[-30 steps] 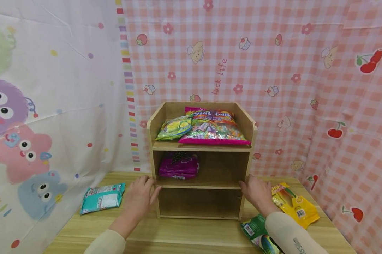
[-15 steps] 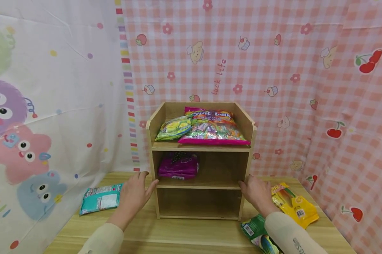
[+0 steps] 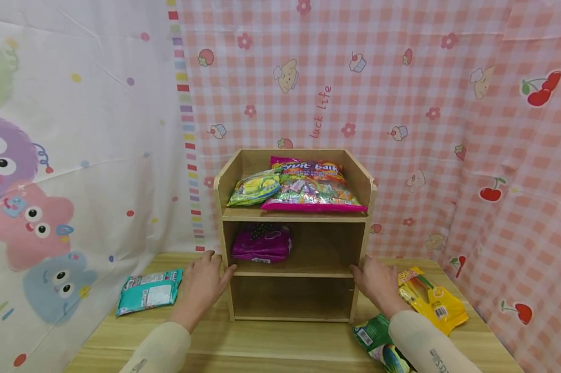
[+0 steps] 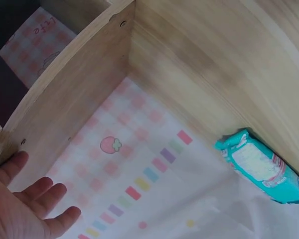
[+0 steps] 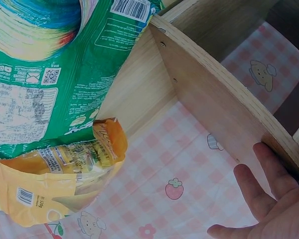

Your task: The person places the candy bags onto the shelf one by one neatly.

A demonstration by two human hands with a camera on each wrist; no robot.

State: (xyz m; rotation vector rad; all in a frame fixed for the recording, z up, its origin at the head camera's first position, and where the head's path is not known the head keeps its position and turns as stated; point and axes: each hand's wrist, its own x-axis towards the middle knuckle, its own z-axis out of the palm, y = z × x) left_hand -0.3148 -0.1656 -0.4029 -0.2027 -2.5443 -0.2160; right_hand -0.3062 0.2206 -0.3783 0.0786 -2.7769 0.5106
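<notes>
A small three-tier wooden shelf (image 3: 293, 219) stands on the table in the head view. My left hand (image 3: 203, 284) grips its left side panel, thumb at the front edge by the middle board. In the left wrist view, the other fingers (image 4: 49, 199) spread loosely beside that panel. My right hand (image 3: 376, 284) holds the opposite side panel likewise; in the right wrist view the index finger (image 5: 273, 172) lies against its outer face. A large pink-edged candy bag (image 3: 315, 189) and a smaller yellow-green bag (image 3: 254, 187) fill the top tier. A purple packet (image 3: 262, 246) lies in the middle tier's left part.
Left of the shelf lies a teal packet (image 3: 150, 292) on the table (image 3: 271, 347). A yellow bag (image 3: 436, 303) and a green bag (image 3: 378, 339) lie at the right, partly behind my right sleeve. Patterned cloth (image 3: 402, 93) hangs behind and at both sides.
My left hand's fingers lift off the left side panel, then come back to it with the thumb at the front edge. My right hand and the bags stay where they are.
</notes>
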